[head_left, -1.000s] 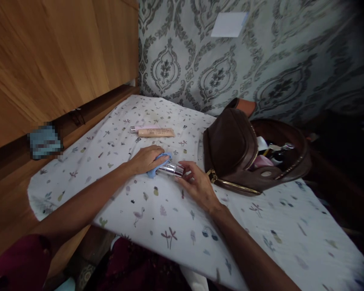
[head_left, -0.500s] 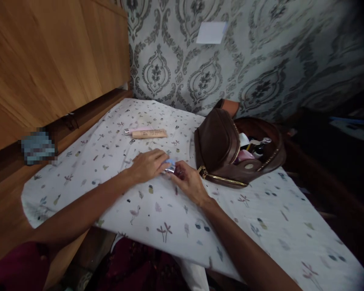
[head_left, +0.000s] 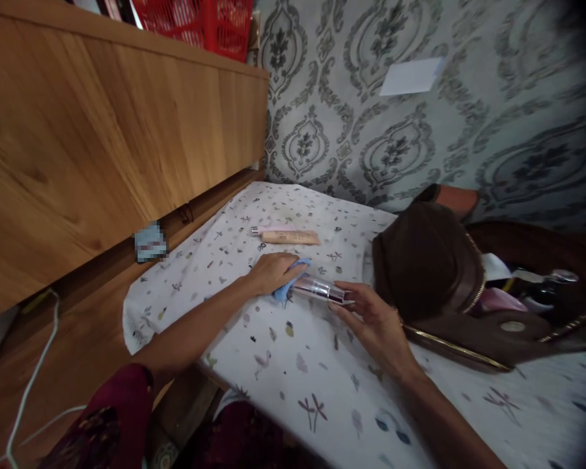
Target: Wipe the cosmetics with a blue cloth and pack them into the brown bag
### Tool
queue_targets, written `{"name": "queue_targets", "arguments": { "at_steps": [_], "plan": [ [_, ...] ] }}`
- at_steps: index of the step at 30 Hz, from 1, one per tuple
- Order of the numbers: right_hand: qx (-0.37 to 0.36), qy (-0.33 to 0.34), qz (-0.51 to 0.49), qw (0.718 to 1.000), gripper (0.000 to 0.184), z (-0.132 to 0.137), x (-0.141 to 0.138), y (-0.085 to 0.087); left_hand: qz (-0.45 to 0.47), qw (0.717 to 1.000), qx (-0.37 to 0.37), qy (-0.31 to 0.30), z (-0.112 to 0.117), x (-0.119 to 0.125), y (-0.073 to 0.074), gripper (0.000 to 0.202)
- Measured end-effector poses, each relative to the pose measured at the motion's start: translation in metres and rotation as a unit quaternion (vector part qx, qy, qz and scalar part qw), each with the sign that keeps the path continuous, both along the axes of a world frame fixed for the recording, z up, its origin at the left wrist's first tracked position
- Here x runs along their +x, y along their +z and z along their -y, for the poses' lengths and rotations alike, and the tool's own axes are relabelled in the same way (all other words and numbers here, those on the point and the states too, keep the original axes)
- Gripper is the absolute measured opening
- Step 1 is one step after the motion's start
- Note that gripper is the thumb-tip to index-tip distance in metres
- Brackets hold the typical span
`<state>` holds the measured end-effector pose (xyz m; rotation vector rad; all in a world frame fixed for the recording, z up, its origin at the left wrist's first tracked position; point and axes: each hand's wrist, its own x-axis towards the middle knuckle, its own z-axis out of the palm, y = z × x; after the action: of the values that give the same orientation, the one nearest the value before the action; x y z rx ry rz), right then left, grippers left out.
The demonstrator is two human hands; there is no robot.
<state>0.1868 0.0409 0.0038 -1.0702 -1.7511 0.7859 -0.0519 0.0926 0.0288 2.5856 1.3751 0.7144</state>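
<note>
My left hand [head_left: 272, 272] is closed on a small blue cloth [head_left: 287, 286], pressing it against one end of a clear, silver-capped cosmetic tube [head_left: 322, 289]. My right hand [head_left: 371, 316] grips the other end of that tube, just above a white printed sheet [head_left: 293, 365] spread over the surface. Beyond my hands lie a beige tube [head_left: 290, 237] and a second tube, mostly hidden behind it, side by side on the sheet.
An open brown leather bag [head_left: 434, 267] holding several cosmetics sits right of my hands. A wooden cabinet [head_left: 102, 150] stands on the left with a red basket [head_left: 209, 23] on top. Patterned wallpaper [head_left: 381, 130] rises behind. A white cable [head_left: 34, 378] hangs at lower left.
The view has shifted, so everything sits further right and the red basket shows. The tube now lies longer between my hands, with the cloth at its left end.
</note>
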Motion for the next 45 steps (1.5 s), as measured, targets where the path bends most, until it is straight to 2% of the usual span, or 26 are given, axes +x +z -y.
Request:
{"name": "queue_targets", "arguments": {
  "at_steps": [3, 8, 13, 17, 19, 24, 28, 31, 35, 38, 45],
  "plan": [
    [-0.049, 0.001, -0.010, 0.999, 0.050, 0.001, -0.003, 0.000, -0.002, 0.999, 0.023, 0.037, 0.002, 0.003, -0.001, 0.044],
    [-0.102, 0.014, 0.004, 0.995, 0.053, 0.000, -0.005, 0.001, 0.024, 0.996, 0.059, 0.061, 0.002, 0.004, -0.002, 0.037],
    [-0.090, -0.011, -0.031, 0.995, 0.050, -0.002, -0.003, -0.001, 0.141, 0.983, 0.034, 0.112, -0.006, 0.003, -0.001, 0.026],
    [-0.060, -0.040, -0.027, 0.997, 0.046, -0.005, 0.002, -0.007, 0.230, 0.965, -0.023, 0.123, -0.012, 0.002, 0.000, 0.025],
    [-0.027, -0.056, -0.017, 0.998, 0.042, -0.008, 0.006, -0.012, 0.264, 0.956, -0.079, 0.100, -0.014, 0.001, 0.001, 0.029],
    [0.071, -0.072, 0.021, 0.995, 0.034, -0.012, 0.017, -0.017, 0.250, 0.929, -0.267, -0.056, -0.013, -0.007, 0.005, 0.030],
    [0.071, -0.058, 0.039, 0.995, 0.029, -0.010, 0.021, -0.009, 0.202, 0.915, -0.325, -0.129, -0.010, -0.011, 0.008, 0.039],
    [0.023, -0.080, 0.023, 0.996, 0.039, -0.011, 0.021, -0.008, 0.185, 0.918, -0.314, -0.160, -0.010, -0.008, 0.004, 0.040],
    [-0.062, -0.107, 0.030, 0.992, 0.050, -0.014, 0.019, -0.013, 0.143, 0.945, -0.233, -0.180, -0.012, 0.002, -0.005, 0.027],
    [-0.096, -0.108, 0.022, 0.989, 0.052, -0.015, 0.018, -0.015, 0.119, 0.956, -0.191, -0.187, -0.013, 0.005, -0.009, 0.026],
    [-0.125, -0.083, -0.014, 0.989, 0.047, -0.010, 0.011, -0.008, 0.160, 0.952, -0.194, -0.174, -0.012, 0.001, -0.008, 0.033]
  ]
}}
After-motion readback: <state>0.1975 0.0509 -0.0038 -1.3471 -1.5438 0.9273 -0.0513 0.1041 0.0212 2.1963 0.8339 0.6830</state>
